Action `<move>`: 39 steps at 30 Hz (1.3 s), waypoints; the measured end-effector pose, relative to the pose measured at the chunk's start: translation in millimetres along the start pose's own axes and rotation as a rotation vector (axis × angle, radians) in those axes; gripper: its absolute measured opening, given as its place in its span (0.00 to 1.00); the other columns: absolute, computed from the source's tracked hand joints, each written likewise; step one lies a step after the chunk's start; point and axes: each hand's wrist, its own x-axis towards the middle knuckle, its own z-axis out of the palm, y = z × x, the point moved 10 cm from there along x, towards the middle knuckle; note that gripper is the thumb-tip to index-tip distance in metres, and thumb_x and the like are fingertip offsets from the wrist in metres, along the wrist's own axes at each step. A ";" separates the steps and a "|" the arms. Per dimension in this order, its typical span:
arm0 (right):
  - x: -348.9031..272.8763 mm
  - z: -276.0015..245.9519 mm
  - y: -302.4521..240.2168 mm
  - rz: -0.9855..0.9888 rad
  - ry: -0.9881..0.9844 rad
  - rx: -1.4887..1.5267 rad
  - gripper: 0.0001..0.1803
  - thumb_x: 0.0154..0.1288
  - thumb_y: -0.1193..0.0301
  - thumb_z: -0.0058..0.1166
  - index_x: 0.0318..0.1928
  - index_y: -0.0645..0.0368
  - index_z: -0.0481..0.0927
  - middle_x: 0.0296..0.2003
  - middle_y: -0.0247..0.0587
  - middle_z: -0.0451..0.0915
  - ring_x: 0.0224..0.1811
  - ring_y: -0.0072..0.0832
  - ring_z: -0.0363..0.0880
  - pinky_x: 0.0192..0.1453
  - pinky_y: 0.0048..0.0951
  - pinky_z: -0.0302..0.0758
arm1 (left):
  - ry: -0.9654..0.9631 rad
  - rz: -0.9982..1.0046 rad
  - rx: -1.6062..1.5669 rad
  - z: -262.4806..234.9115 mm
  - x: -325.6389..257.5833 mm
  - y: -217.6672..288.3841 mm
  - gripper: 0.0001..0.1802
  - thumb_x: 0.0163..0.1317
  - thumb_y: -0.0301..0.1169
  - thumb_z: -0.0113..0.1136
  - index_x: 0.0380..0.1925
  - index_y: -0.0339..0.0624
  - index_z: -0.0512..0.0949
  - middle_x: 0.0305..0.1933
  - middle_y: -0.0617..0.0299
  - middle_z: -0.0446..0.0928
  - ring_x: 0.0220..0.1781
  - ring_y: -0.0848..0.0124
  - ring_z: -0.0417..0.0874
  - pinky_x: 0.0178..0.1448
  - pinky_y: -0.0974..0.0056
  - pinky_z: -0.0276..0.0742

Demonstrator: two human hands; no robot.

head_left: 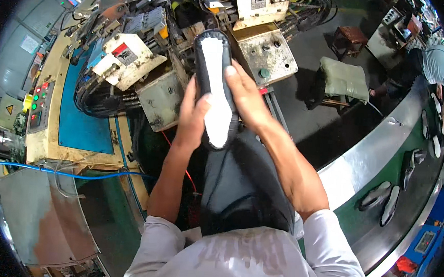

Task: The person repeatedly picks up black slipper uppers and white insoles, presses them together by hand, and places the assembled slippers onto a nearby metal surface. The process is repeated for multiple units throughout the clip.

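Note:
Between my hands is a black shoe upper [215, 94] with its underside turned up, showing a long white sole area framed by folded black edges. My left hand [191, 117] grips its left side, thumb lying on the white part. On the opposite side my right hand [246, 96] closes round it, thumb pressed near the edge. The fingers beneath are partly hidden. Just beyond the shoe's far end stands a shoe machine [188, 28] with clamps, hoses and metal boxes.
To the left is a control panel [40, 102] with coloured buttons; a blue hose [75, 175] crosses below it. On the right, a curved green conveyor [374, 175] carries several shoe parts. A co-worker [440, 66] bends over its far end. A cushioned stool [342, 79] stands nearer.

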 end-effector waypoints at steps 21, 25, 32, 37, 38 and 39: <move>-153.1 -13.8 86.3 0.406 0.040 -0.130 0.32 0.90 0.48 0.40 0.55 0.70 0.82 0.44 0.39 0.83 0.48 0.23 0.76 0.56 0.32 0.77 | 0.057 -0.133 -0.088 3.3 -143.6 -9.4 0.56 0.69 0.28 0.69 0.87 0.36 0.41 0.87 0.43 0.54 0.85 0.58 0.60 0.87 0.55 0.55; -148.4 29.8 102.7 0.424 -0.131 -0.100 0.37 0.83 0.49 0.55 0.72 0.71 0.71 0.62 0.50 0.79 0.63 0.32 0.77 0.69 0.34 0.74 | 0.200 -0.062 0.310 -37.5 -170.6 -24.0 0.55 0.66 0.24 0.67 0.87 0.39 0.46 0.85 0.44 0.58 0.82 0.58 0.65 0.83 0.57 0.62; -169.6 108.9 147.5 0.585 -0.403 -0.262 0.47 0.77 0.55 0.66 0.83 0.63 0.58 0.75 0.65 0.70 0.76 0.42 0.72 0.77 0.40 0.72 | 0.428 -0.298 0.011 -129.3 -251.7 -56.3 0.53 0.65 0.24 0.69 0.86 0.43 0.50 0.83 0.43 0.62 0.79 0.56 0.72 0.82 0.52 0.66; -182.4 31.6 164.3 0.670 -0.291 -0.269 0.33 0.82 0.63 0.58 0.79 0.65 0.67 0.72 0.56 0.76 0.66 0.44 0.83 0.73 0.43 0.80 | 0.776 -0.512 0.489 -324.8 -391.6 -96.4 0.54 0.63 0.30 0.74 0.85 0.41 0.54 0.82 0.45 0.65 0.79 0.55 0.71 0.80 0.54 0.68; -183.5 0.9 163.0 0.697 -0.229 -0.353 0.33 0.83 0.63 0.57 0.78 0.68 0.67 0.71 0.57 0.76 0.66 0.44 0.84 0.72 0.43 0.81 | 0.836 -0.540 0.587 -375.5 -429.2 -108.3 0.55 0.62 0.31 0.76 0.85 0.40 0.55 0.81 0.43 0.67 0.80 0.53 0.70 0.81 0.53 0.68; -186.4 -35.7 166.2 0.701 -0.173 -0.360 0.33 0.82 0.61 0.58 0.77 0.70 0.68 0.70 0.58 0.77 0.65 0.44 0.85 0.71 0.42 0.82 | 0.900 -0.573 0.685 -424.4 -467.8 -117.5 0.56 0.61 0.33 0.78 0.84 0.39 0.56 0.81 0.41 0.69 0.81 0.52 0.70 0.81 0.53 0.68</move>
